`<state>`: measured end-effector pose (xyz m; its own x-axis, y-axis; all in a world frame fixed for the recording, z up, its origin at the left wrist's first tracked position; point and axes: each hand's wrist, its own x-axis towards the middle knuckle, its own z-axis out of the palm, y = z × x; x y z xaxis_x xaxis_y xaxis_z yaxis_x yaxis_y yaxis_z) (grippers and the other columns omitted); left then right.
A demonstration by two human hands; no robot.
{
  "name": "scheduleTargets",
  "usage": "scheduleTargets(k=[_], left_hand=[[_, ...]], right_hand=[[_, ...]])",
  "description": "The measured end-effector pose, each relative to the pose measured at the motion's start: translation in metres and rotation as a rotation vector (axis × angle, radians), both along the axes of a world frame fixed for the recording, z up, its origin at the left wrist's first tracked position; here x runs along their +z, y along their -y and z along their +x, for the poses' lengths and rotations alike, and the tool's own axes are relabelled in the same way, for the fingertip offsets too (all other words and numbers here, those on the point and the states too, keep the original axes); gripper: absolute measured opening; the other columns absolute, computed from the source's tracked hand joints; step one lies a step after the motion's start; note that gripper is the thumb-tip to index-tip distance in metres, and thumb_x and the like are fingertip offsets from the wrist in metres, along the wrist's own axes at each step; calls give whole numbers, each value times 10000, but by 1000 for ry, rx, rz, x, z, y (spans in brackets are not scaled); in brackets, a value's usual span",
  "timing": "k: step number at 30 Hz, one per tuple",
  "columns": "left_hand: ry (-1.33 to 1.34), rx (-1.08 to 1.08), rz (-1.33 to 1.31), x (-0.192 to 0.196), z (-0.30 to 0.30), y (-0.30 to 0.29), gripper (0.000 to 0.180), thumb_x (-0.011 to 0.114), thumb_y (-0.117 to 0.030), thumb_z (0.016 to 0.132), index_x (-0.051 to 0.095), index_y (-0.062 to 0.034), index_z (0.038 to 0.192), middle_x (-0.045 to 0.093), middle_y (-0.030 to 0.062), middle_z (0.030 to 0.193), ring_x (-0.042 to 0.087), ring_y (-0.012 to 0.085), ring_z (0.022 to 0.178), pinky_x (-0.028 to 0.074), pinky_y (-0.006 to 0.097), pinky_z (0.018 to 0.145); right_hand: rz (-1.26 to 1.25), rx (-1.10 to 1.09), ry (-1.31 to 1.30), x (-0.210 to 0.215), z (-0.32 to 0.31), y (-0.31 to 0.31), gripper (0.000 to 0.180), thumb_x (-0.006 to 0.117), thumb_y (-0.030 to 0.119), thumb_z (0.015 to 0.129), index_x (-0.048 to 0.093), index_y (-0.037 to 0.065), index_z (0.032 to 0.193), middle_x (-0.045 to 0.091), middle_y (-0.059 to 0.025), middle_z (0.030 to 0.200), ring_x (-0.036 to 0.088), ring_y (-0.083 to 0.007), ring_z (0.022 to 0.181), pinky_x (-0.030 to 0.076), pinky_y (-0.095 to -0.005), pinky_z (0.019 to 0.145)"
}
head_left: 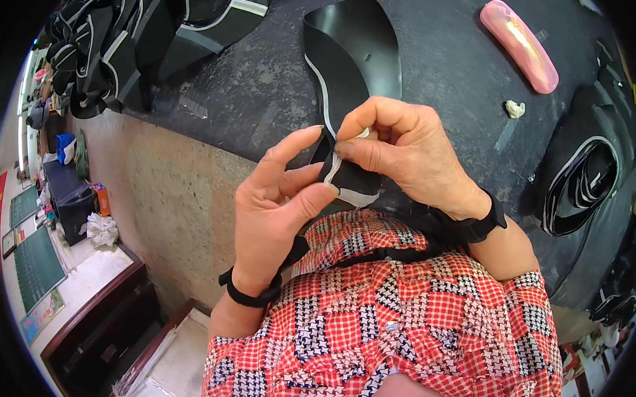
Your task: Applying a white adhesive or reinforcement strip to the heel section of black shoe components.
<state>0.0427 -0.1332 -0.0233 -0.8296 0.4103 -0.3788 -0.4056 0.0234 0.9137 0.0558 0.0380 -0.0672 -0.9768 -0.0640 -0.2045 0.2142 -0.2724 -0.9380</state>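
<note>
Between my hands is a curved black strip of sheet material (341, 68) with a white line along its edge; its far part stands up in a loop on the dark table. My left hand (275, 190) pinches the near end between thumb and fingers, where a pale grey patch shows at the tip. Thumb and index finger of my right hand (408, 141) press together on the white edge just beyond. A small white bit shows by the right fingers; what it is I cannot make out. Both wrists wear black bands.
A heap of similar black strips (123, 44) lies at the far left of the table (438, 23). At the right are a pink case (519, 46), a crumpled white scrap (515, 109) and a coiled bundle of black strips (583, 180). Left of the table edge stands an open-topped brown cabinet (104, 335).
</note>
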Motion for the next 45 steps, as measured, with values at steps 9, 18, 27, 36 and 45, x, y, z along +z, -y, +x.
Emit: scheduleTargets(k=[9,18,27,36,45], left_hand=[[20,22,-67,2,-7,3,441,576,54,798,474,-28,1220,627,130,964,598,115,846,487,208,742],[-65,-1,-149,0,-10,9,520,584,80,779,448,-47,1264,621,91,967,556,35,737,431,146,601],[-170,-74,-170,-2,-7,18,542,551,106,778,407,-21,1286,527,89,1199,577,103,915,463,171,696],[-73,-87,-102,5,-10,23,610,530,136,755,344,-10,1317,430,93,1305,547,181,1052,482,194,717],[-103,-299,-169,11,-24,29,675,573,134,711,338,-19,1325,622,83,911,569,71,761,457,179,679]], right_hand=[[-32,16,57,10,-1,6,84,631,34,779,610,8,856,554,31,659,461,-9,583,374,-169,499],[-51,-64,71,4,-6,18,68,622,24,784,601,-3,843,557,21,649,462,-9,580,384,-169,504],[275,55,-6,-23,-12,7,62,608,37,709,574,2,747,532,-26,591,482,-59,530,398,-225,493],[473,195,-403,20,-23,-4,344,681,166,719,586,33,1021,588,-91,883,565,-172,708,453,-284,604],[241,448,-415,4,-27,-13,119,597,121,765,632,22,819,603,-45,726,541,-114,570,430,-260,535]])
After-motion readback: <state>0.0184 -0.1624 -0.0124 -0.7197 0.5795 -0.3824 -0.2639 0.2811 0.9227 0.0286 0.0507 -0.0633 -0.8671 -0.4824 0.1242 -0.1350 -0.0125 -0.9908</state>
